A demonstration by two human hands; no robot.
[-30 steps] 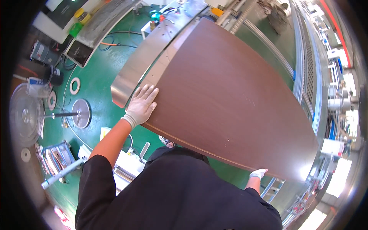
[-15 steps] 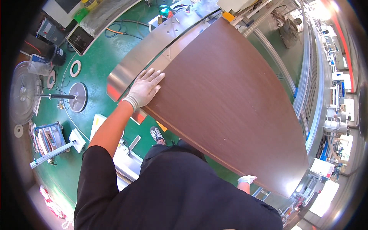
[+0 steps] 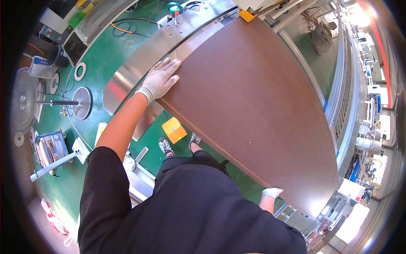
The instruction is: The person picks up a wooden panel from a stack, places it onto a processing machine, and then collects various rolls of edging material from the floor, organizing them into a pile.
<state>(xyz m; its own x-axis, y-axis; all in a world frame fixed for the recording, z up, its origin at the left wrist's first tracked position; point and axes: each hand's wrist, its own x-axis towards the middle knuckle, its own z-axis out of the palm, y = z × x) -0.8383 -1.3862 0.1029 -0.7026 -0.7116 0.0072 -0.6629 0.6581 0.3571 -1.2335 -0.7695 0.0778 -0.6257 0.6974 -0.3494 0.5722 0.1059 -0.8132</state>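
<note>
A large brown board (image 3: 249,101) lies flat in front of me, its long near edge slanting down to the right. My left hand (image 3: 160,80), in a pale glove, rests on the board's left corner with fingers stretched out over the top. At the far right of the near edge, my gloved right hand (image 3: 271,193) grips the rim; some of its fingers are hidden. Under and beside the board's left side is a shiny metal table (image 3: 127,80) with a dark slot along it. A yellow-orange block (image 3: 247,16) sits at the board's far corner.
A yellow box (image 3: 174,130) stands on the green floor beside my shoes. To the left are a standing fan (image 3: 26,99) and a blue-framed cart (image 3: 53,150). Metal rails (image 3: 336,97) run along the right. An orange-striped cable (image 3: 122,30) lies at the back left.
The board has shifted slightly to the right against the metal table, whose left end shows more. Both hands have stayed on the board. The yellow box and both shoes have come into fuller view.
</note>
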